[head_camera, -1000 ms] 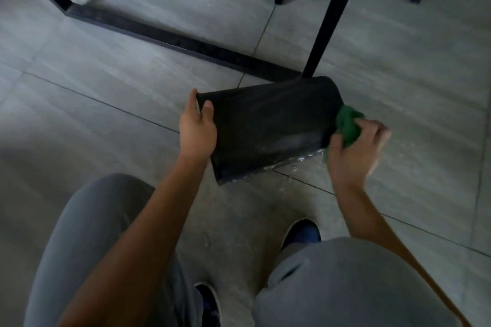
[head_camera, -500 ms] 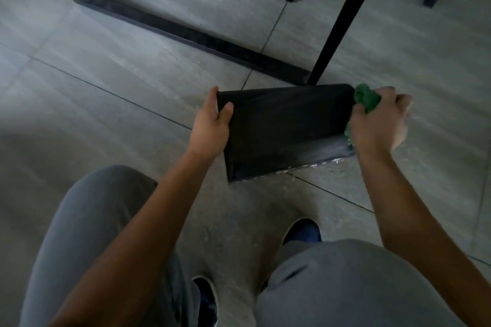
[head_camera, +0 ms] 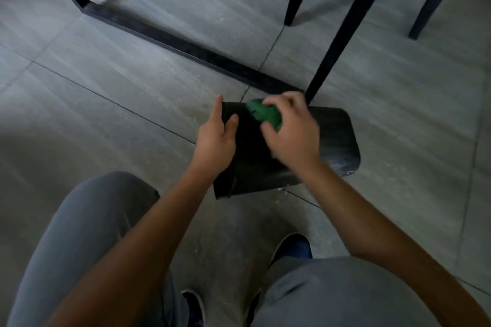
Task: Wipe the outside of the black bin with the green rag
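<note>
Head view: the black bin (head_camera: 329, 141) is seen lying on its side on the grey tiled floor (head_camera: 132, 101), its long axis running left to right, with the rounded closed end to the right and the open mouth to the left. It lies just near of a black table leg (head_camera: 342, 34) and the floor rail (head_camera: 172, 40) of the frame.

The left hand (head_camera: 216, 138) is set at the bin's left end, at the mouth rim; its fingers (head_camera: 218, 107) are loosely curled, the thumb lying on the upper wall and the rest reaching along the rim edge, so the bin is judged to be steadied rather than lifted.

The right hand (head_camera: 291, 133) is closed around the bunched green rag (head_camera: 265, 114), which is pressed on the upper wall near the far-left corner, just beside the left hand. The hand is blurred, so finer finger detail cannot be told.

From the rag, nearly the whole uncovered length of the wall lies to the right, toward the rounded end, where pale streaks show near the near edge. The coming stroke is therefore judged to run rightward along the long axis, and the right hand alone is placed to make it, while the bin is braced at the mouth by the left.
</note>
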Available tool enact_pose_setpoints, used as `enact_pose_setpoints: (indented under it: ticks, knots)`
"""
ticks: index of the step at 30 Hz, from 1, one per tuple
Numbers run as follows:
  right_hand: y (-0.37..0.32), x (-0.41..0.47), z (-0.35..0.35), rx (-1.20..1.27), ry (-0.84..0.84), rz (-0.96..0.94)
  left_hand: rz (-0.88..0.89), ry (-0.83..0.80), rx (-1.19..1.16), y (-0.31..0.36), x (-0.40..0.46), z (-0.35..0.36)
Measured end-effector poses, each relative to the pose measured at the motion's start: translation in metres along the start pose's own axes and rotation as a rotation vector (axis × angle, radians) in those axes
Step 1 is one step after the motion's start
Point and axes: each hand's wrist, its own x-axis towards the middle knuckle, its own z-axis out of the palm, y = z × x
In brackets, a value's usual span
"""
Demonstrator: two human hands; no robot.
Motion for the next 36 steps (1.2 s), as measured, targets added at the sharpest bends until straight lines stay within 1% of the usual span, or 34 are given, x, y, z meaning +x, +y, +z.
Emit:
enact_pose_setpoints:
  ticks: [1,2,3,4,5,6,7,8,9,12,13,14,15,16,18,19,20,21,22,23,24,25,28,29,30,32,33,34,36]
  knots:
    - [0.018,0.02,-0.006,-0.023,0.035,0.177,-0.003,-0.004,-0.011,0.001,-0.002,-0.002]
    - [0.038,0.036,-0.014,-0.045,0.083,0.435,-0.002,-0.009,-0.017,0.001,-0.005,-0.003]
    - [0.048,0.039,-0.019,-0.059,0.123,0.568,0.0,-0.019,-0.015,0.001,-0.007,-0.001]
    - [0.046,0.03,-0.017,-0.084,0.153,0.55,0.006,-0.032,-0.006,0.0,-0.007,0.0]
    - [0.029,0.014,-0.009,-0.094,0.144,0.406,0.015,-0.038,0.006,-0.002,-0.005,0.001]
    - [0.005,-0.006,0.0,-0.05,0.103,0.224,0.018,-0.042,0.017,-0.002,-0.003,0.0]
    - [-0.006,-0.024,0.008,-0.015,0.062,0.097,0.017,-0.05,0.025,-0.003,-0.002,-0.002]
    - [-0.003,-0.03,0.011,-0.015,0.045,0.033,0.008,-0.061,0.027,-0.003,-0.002,-0.004]
    - [0.009,-0.024,0.004,-0.031,0.06,0.076,-0.002,-0.068,0.019,-0.004,-0.003,-0.006]
    - [0.077,0.01,-0.028,-0.105,0.126,0.609,0.014,-0.087,0.009,-0.005,-0.006,-0.007]
    - [0.093,0.011,-0.038,-0.14,0.108,0.696,0.03,-0.092,0.012,-0.004,-0.005,-0.005]
    - [0.098,0.006,-0.043,-0.165,0.081,0.731,0.038,-0.097,0.018,-0.004,-0.003,-0.005]
    - [0.098,0.001,-0.043,-0.138,0.074,0.723,0.037,-0.099,0.026,-0.004,-0.002,-0.006]
    - [0.096,-0.004,-0.042,-0.057,0.097,0.675,0.03,-0.099,0.033,-0.004,-0.003,-0.007]
    - [0.084,-0.006,-0.045,0.167,0.155,0.54,0.031,-0.101,0.025,-0.003,-0.004,-0.006]
    - [0.071,-0.005,-0.049,0.308,0.159,0.461,0.041,-0.105,0.019,-0.001,-0.005,-0.004]
    - [0.059,-0.003,-0.053,0.425,0.126,0.388,0.054,-0.105,0.02,0.002,-0.005,-0.001]
    - [0.05,-0.002,-0.053,0.483,0.064,0.331,0.067,-0.097,0.024,0.004,-0.006,0.001]
    - [0.045,-0.005,-0.051,0.492,-0.002,0.278,0.077,-0.081,0.027,0.007,-0.006,0.002]
    - [0.041,-0.009,-0.048,0.429,-0.075,0.223,0.081,-0.064,0.029,0.009,-0.005,0.001]
    - [0.041,-0.014,-0.048,0.441,-0.139,0.243,0.075,-0.056,0.027,0.009,-0.004,-0.002]
    - [0.047,-0.018,-0.048,0.451,-0.156,0.272,0.062,-0.058,0.019,0.009,-0.004,-0.004]
    - [0.062,-0.028,-0.063,0.453,-0.047,0.438,0.047,-0.08,-0.003,0.006,-0.005,-0.006]
    - [0.061,-0.031,-0.064,0.473,-0.034,0.482,0.058,-0.087,-0.004,0.006,-0.005,-0.004]
    - [0.055,-0.033,-0.064,0.464,-0.066,0.503,0.067,-0.093,-0.006,0.007,-0.005,-0.002]
    - [0.037,-0.039,-0.056,0.229,-0.133,0.419,0.067,-0.095,-0.007,0.009,-0.005,-0.001]
    - [0.031,-0.041,-0.052,0.134,-0.131,0.375,0.061,-0.093,-0.008,0.01,-0.005,-0.003]
    - [0.024,-0.041,-0.05,0.138,-0.098,0.358,0.055,-0.089,-0.007,0.01,-0.006,-0.005]
    - [0.01,-0.039,-0.049,0.273,0.016,0.263,0.059,-0.068,0.01,0.011,-0.006,-0.006]
